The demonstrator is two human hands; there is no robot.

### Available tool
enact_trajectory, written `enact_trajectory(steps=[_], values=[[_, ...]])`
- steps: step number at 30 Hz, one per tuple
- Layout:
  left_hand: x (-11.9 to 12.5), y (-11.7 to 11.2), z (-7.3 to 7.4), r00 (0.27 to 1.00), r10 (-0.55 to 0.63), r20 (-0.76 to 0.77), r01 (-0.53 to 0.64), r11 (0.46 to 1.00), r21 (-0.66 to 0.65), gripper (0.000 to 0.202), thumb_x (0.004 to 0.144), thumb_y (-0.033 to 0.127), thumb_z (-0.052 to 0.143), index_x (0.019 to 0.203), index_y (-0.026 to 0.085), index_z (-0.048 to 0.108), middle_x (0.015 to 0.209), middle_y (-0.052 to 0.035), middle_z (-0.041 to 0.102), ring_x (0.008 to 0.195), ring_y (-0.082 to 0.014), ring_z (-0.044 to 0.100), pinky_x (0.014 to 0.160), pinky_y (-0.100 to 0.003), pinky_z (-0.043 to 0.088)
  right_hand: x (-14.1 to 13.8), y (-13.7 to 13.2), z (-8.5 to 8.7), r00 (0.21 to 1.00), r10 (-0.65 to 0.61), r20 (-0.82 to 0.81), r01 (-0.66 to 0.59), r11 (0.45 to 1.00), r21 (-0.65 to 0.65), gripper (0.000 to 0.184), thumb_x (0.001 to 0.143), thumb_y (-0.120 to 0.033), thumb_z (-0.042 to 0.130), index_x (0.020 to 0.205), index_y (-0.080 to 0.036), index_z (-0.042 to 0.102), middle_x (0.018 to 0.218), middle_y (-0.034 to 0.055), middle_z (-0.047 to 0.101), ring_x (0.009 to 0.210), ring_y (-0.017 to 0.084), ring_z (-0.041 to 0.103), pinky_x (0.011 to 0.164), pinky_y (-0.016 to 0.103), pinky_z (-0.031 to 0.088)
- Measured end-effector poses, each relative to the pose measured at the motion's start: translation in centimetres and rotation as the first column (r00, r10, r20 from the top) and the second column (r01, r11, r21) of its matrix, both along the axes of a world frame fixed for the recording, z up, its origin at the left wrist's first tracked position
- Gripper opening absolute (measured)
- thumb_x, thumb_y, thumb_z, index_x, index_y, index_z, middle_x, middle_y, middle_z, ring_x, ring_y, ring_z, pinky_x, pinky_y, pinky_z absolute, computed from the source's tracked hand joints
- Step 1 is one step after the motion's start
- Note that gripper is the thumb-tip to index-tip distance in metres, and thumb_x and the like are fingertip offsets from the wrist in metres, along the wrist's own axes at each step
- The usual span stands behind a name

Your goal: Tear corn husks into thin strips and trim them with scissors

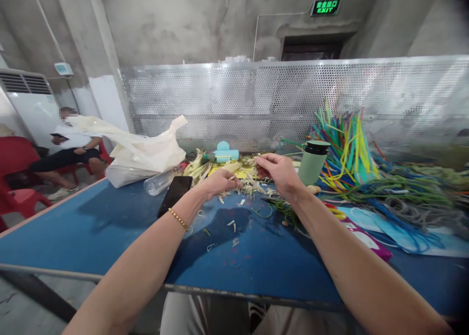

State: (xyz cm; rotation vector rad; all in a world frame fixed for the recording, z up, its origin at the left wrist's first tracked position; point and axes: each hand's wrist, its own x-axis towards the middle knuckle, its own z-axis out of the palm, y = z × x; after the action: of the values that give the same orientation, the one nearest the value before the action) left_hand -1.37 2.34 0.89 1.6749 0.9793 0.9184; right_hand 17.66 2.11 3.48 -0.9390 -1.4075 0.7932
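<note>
My left hand [219, 182] is closed, fingertips pressed together over a heap of pale shredded scraps [252, 187]. What it pinches is too small to make out. To its right, my right hand [279, 171] pinches a small pale shred at thumb and index finger, above the same heap. Behind my left hand lie pale yellow-green husks [196, 169], which look like corn husks. A black phone [175, 194] rests by my left wrist. Close to my right hand stands a green bottle [313, 163] with a black cap.
On the blue table [120, 237], a white plastic bag [146, 154] and a clear bottle [157, 183] lie left. Colourful strips [353, 149], tangled cords [399, 198] and a purple packet [381, 249] fill the right. Perforated metal [227, 95] rises behind. A person [78, 144] sits far left.
</note>
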Motion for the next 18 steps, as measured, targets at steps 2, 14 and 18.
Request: enact_trajectory(steps=[2,14,18], values=[[-0.1,0.4,0.0,0.987,0.134,0.093,-0.133,0.991,-0.016,0.008,0.072,0.017,0.071,0.068,0.013,0.065,0.043,0.0052,0.039,0.035,-0.0046,0.028,0.035,-0.019,0.017,-0.1,-0.1,0.0,0.999,-0.012,0.048,0.011,1.000,0.019,0.034,0.064,-0.045,0.075,0.069,-0.014,0.062,0.058,0.0001,0.059,0.049,0.009,0.052,0.047,0.022,0.044],[1.1,-0.9,0.1,0.957,-0.070,0.282,0.130,0.971,-0.203,0.023,0.069,0.025,0.077,0.068,0.015,0.056,0.045,0.0090,0.029,0.037,-0.0038,0.024,0.037,-0.020,0.017,-0.8,-0.1,-0.5,0.989,-0.075,0.129,0.054,0.985,0.163,0.030,0.072,-0.043,0.070,0.074,-0.014,0.064,0.059,0.0002,0.061,0.052,0.011,0.057,0.052,0.023,0.046],[1.0,-0.6,-0.1,0.942,-0.193,0.276,0.257,0.941,-0.219,0.021,0.072,0.026,0.074,0.072,0.016,0.055,0.045,0.0095,0.028,0.039,-0.0042,0.023,0.039,-0.021,0.017,-0.9,-0.2,-0.4,0.994,-0.069,0.090,0.050,0.979,0.197,0.029,0.074,-0.043,0.070,0.077,-0.014,0.065,0.059,0.0009,0.063,0.052,0.012,0.059,0.051,0.023,0.046]])
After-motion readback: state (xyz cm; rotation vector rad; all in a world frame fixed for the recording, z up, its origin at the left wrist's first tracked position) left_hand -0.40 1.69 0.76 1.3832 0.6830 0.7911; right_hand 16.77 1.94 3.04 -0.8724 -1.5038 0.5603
